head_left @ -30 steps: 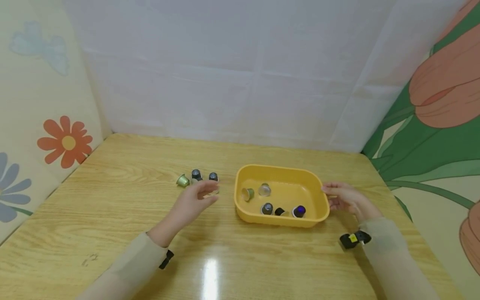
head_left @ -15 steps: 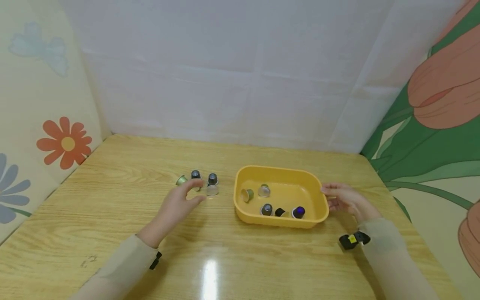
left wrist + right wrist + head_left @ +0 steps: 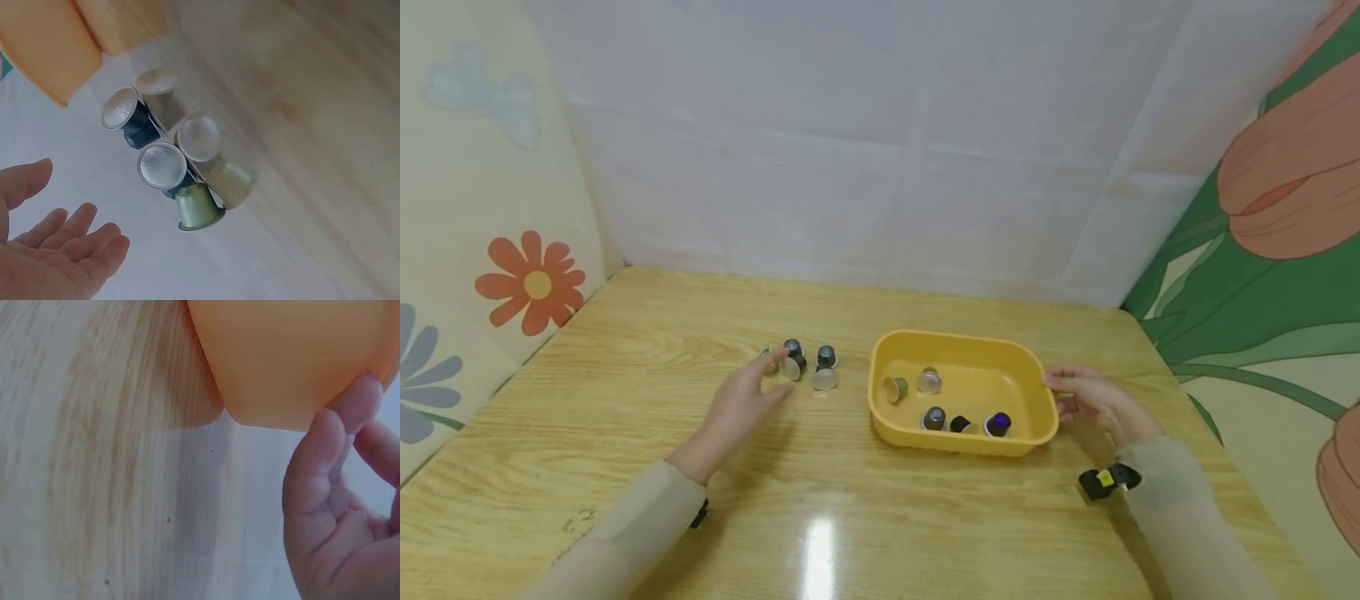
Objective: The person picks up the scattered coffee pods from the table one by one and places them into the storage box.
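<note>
My left hand [image 3: 733, 417] hovers by a cluster of coffee capsules, fingers apart and holding nothing. A green capsule [image 3: 199, 206] lies at the cluster's left end, mostly hidden by the fingers in the head view. Beside it are a dark capsule [image 3: 793, 348] and one whose foil lid [image 3: 162, 165] faces me. Slightly to the right stand another dark capsule [image 3: 827, 356] and a foil-faced capsule [image 3: 825, 380]. My right hand [image 3: 1093, 398] touches the right end of a yellow tub [image 3: 958, 444], its fingertips [image 3: 365, 394] against the outer wall near the rim.
Several capsules lie in the tub, including a green one [image 3: 895, 389] and a dark blue one [image 3: 998, 424]. A wooden table [image 3: 895, 525] lies under everything, with a white sheet [image 3: 850, 167] behind it and flower-patterned panels [image 3: 535, 283] at the sides.
My left hand has drawn leftward from near the tub to the front of the green capsule, uncovering the capsules on the cluster's right. The right hand and tub have stayed put.
</note>
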A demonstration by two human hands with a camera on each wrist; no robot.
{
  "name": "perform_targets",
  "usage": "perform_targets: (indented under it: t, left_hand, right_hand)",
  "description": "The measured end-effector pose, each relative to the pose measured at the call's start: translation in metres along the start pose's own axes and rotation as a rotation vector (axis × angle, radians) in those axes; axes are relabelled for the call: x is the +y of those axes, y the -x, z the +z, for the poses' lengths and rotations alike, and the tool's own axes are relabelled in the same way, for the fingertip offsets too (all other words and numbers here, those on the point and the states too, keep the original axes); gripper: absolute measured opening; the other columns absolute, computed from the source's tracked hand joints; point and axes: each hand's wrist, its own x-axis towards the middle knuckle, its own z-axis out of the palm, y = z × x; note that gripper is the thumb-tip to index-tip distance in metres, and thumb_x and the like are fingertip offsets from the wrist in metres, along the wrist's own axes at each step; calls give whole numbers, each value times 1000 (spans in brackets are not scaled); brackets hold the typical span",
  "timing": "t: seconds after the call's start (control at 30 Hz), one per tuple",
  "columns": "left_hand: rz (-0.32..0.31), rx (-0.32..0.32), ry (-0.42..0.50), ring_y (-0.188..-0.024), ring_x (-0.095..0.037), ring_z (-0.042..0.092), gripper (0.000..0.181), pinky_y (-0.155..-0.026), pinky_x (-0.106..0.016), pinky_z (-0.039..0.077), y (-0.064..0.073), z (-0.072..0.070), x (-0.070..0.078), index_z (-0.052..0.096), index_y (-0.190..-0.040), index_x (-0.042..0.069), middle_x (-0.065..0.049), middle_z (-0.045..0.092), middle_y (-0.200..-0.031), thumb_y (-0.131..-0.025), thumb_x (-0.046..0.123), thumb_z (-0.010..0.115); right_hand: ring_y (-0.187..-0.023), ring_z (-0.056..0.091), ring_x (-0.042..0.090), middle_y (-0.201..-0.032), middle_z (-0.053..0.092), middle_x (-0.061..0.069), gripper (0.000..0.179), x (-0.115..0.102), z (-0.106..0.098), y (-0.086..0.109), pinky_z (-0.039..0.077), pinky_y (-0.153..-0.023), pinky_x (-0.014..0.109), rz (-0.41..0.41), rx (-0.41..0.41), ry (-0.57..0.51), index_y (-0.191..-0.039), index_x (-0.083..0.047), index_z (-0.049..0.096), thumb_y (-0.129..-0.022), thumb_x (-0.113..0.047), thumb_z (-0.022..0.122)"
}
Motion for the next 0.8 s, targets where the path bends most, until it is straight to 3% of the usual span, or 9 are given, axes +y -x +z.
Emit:
perform_targets:
  t: [0.1, 0.17, 0.2, 0.3, 0.33, 0.4, 0.6, 0.8]
  left_hand:
    - [-8, 0, -1, -47, -13, 33, 53, -55, -32, 43, -3, -1, -3, 42, -141, -5, -33, 43, -139, -93, 5, 63]
    - [-2, 7, -5, -46, -11, 32, 54, -53, -30, 42, -4, -2, -5, 42, -141, -7, -33, 46, -137, -92, 5, 63]
    - [-1, 9, -8, -49, -16, 42, 54, -58, -33, 48, -5, -3, -6, 42, -141, -7, -33, 46, -137, -92, 5, 63]
    - [1, 10, -28, -83, -36, 63, 56, -79, -45, 54, -7, -4, -9, 41, -141, -7, -33, 45, -138, -92, 6, 64]
    - [-2, 7, -34, -96, -42, 63, 57, -85, -48, 53, -8, -5, -10, 40, -141, -8, -33, 45, -138, -92, 6, 65]
    - [-11, -6, -54, -125, -50, 43, 60, -101, -59, 39, -10, -6, -11, 38, -142, -9, -32, 40, -141, -92, 7, 65]
    - [-57, -46, -94, -128, -52, 37, 67, -103, -61, 36, -17, -11, -14, 30, -144, -13, -35, 36, -143, -92, 10, 66]
    - [-161, -110, -56, -132, -53, 30, 77, -106, -62, 30, -25, -15, -19, 18, -148, -12, -36, 26, -148, -95, 16, 64]
  right_hand:
    - [-66, 61, 13, -83, 59, -2, 13, 0, 0, 0, 54, -61, 26, -1, 2, 1, -110, -10, 56, -102, -18, 51]
    - [-66, 61, 13, -83, 59, -2, 14, 0, -1, 0, 54, -61, 26, -2, 4, 3, -111, -9, 56, -102, -18, 51]
    - [-66, 61, 13, -83, 59, -2, 14, 0, -1, -1, 54, -61, 26, -2, 3, 6, -111, -9, 56, -102, -18, 51]
    - [-66, 61, 13, -83, 59, -2, 13, 0, -1, -1, 54, -61, 26, -2, 5, 4, -110, -9, 57, -102, -18, 51]
    - [-66, 61, 13, -83, 59, -2, 12, 1, -1, -1, 54, -61, 26, -2, 5, 2, -109, -10, 57, -102, -18, 51]
    - [-65, 61, 12, -82, 59, -2, 10, 1, -1, -1, 54, -61, 25, -2, 4, -5, -107, -11, 57, -102, -17, 51]
    - [-66, 61, 13, -82, 59, -2, 9, 2, -2, -1, 54, -61, 26, -4, -4, -12, -104, -12, 58, -101, -17, 52]
    - [-66, 61, 13, -82, 59, -2, 9, 2, -3, -2, 54, -61, 25, -3, -6, -22, -102, -14, 60, -102, -17, 51]
